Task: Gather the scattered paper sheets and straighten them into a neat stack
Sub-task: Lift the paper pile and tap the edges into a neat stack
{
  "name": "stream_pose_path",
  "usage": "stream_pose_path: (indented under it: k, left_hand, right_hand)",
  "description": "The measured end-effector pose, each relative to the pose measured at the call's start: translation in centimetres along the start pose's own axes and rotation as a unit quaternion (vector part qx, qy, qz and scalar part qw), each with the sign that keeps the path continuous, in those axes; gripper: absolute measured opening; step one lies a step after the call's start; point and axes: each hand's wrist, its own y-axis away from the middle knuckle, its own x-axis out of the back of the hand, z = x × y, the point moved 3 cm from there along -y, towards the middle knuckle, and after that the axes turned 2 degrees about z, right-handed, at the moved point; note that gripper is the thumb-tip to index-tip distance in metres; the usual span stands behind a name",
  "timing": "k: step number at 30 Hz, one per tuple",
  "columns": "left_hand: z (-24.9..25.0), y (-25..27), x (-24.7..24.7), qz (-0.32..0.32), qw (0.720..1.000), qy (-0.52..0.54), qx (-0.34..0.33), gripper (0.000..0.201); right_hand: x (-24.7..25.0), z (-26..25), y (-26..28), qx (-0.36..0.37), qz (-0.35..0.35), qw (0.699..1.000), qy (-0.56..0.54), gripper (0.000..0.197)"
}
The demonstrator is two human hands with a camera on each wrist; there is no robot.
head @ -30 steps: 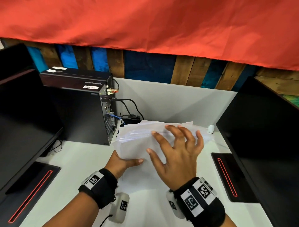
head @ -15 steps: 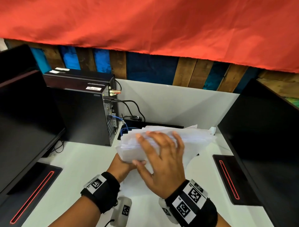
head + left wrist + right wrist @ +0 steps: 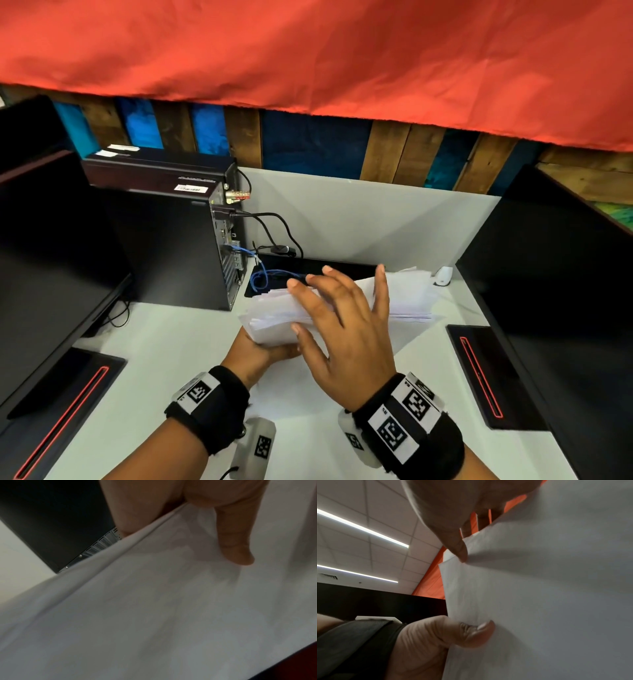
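A thick, uneven bundle of white paper sheets stands tilted up off the white desk, its edges fanned at the left. My left hand grips its lower left corner, thumb on the near face of the sheets and fingers hidden behind. My right hand lies against the near face with straight, spread fingers, and its thumb tip touches the left edge of the paper. One more sheet lies flat on the desk between my wrists.
A black computer tower with cables stands at the back left, beside a dark cable slot. Black monitors flank the desk at the left and right. A white partition closes the back.
The bundle has tilted up higher off the desk and bunched together. My right hand slid left across its near face, towards the left edge. My left hand kept its grip on the corner.
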Motion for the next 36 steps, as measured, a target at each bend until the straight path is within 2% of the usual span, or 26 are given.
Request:
stream_pose_path:
  k: [4,5,7,9,10,11,12,13,14,15,17,19,22,24,28,30,32,33,36]
  left_hand:
    - [-0.1,0.0,-0.1,-0.001,1.0,0.01,-0.003,0.052]
    - [-0.2,0.1,-0.1,0.001,1.0,0.016,0.0,0.05]
    - [-0.6,0.0,0.2,0.017,0.999,0.032,0.017,0.047]
    - [-1.0,-0.1,0.6,0.031,0.998,0.04,0.03,0.057]
    - [-1.0,-0.1,0.7,0.034,0.998,0.043,0.038,0.063]
    - [-1.0,-0.1,0.7,0.036,0.997,0.046,0.045,0.066]
    - [-1.0,-0.1,0.8,0.036,0.997,0.047,0.048,0.067]
    - [-1.0,-0.1,0.8,0.037,0.997,0.046,0.051,0.065]
    - [-1.0,-0.1,0.8,0.038,0.997,0.046,0.052,0.063]
    - [-0.9,-0.2,0.7,0.039,0.997,0.044,0.052,0.061]
    - [-0.6,-0.4,0.4,0.04,0.997,0.035,0.047,0.061]
    - [0.3,-0.7,0.3,0.05,0.998,0.027,0.036,0.058]
    - [1.9,-1.1,0.4,0.068,0.997,0.022,0.006,0.057]
    - [2.7,-1.2,0.7,0.081,0.996,0.018,-0.011,0.056]
    - [3.4,-1.1,1.0,0.092,0.995,0.023,-0.028,0.056]
    - [3.9,-1.0,0.7,0.092,0.994,0.025,-0.047,0.061]
    - [4.9,-0.8,0.2,0.089,0.993,0.026,-0.072,0.062]
    - [5.5,-0.7,-0.1,0.087,0.992,0.03,-0.086,0.058]
    - [7.3,-0.4,-0.6,0.076,0.988,0.014,-0.131,0.048]
  right_hand:
    - [0.1,0.0,-0.2,-0.004,-0.013,1.0,0.007,0.053]
    - [0.2,0.3,-0.2,0.0,-0.003,1.0,0.005,0.055]
    - [0.8,1.8,0.1,-0.032,0.061,0.998,0.006,0.07]
    - [1.6,4.3,1.1,-0.133,0.141,0.981,-0.02,0.095]
    - [1.6,6.0,1.8,-0.211,0.163,0.961,-0.07,0.109]
    - [1.4,7.5,2.6,-0.298,0.165,0.927,-0.155,0.121]
    - [0.8,8.8,3.5,-0.371,0.15,0.879,-0.26,0.129]
    - [-0.1,9.9,4.4,-0.42,0.119,0.825,-0.358,0.129]
    - [-1.1,10.6,5.1,-0.446,0.072,0.78,-0.433,0.118]
    - [-2.1,11.2,5.7,-0.465,0.028,0.748,-0.472,0.096]
    - [-3.2,11.6,6.5,-0.5,0.004,0.721,-0.479,0.058]
    - [-3.5,11.4,6.5,-0.514,0.047,0.706,-0.484,0.045]
    - [-2.7,10.7,5.6,-0.474,0.101,0.717,-0.501,0.041]
    - [-1.9,10.0,4.9,-0.434,0.116,0.739,-0.503,0.046]
    - [-1.4,9.3,4.7,-0.38,0.172,0.803,-0.425,0.086]
    - [-1.0,8.6,4.7,-0.31,0.198,0.862,-0.347,0.095]
    - [-0.8,8.1,4.6,-0.229,0.198,0.917,-0.261,0.089]
    - [-0.9,8.0,4.6,-0.21,0.184,0.929,-0.244,0.083]
    - [-1.0,8.0,4.5,-0.21,0.162,0.934,-0.241,0.06]
